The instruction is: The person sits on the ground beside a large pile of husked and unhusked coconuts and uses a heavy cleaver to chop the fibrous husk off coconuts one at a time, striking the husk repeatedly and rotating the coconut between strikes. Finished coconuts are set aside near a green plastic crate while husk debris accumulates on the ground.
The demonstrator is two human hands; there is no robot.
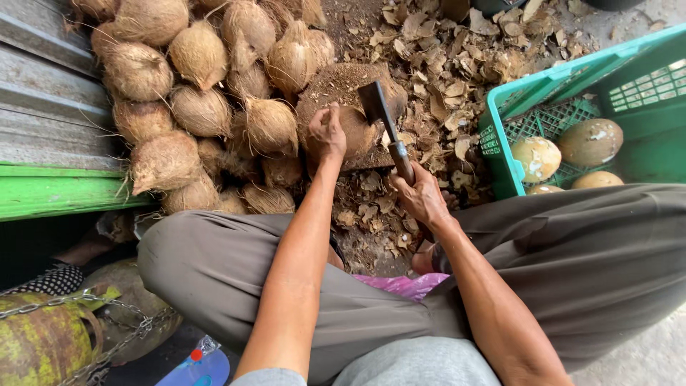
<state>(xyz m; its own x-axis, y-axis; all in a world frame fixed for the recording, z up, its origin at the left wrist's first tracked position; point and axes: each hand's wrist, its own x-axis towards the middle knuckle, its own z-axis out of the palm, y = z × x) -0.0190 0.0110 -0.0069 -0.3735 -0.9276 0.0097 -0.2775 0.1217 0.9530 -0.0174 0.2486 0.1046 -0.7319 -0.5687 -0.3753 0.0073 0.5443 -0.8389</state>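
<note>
A large heap of brown, fibrous husked coconuts (pixel 193 107) fills the far left. At far right, a green slatted plastic crate (pixel 564 78) holds pale peeled coconuts (pixel 537 157). Dry brown husk chips (pixel 457 78) litter the ground between them. In the middle, a round wooden chopping block (pixel 343 82) carries a brown coconut (pixel 355 132). The left hand (pixel 327 132) curls its fingers over that coconut. The right hand (pixel 421 194) is wrapped tight round the handle of a dark-bladed cleaver (pixel 382 118), its blade resting against the coconut.
</note>
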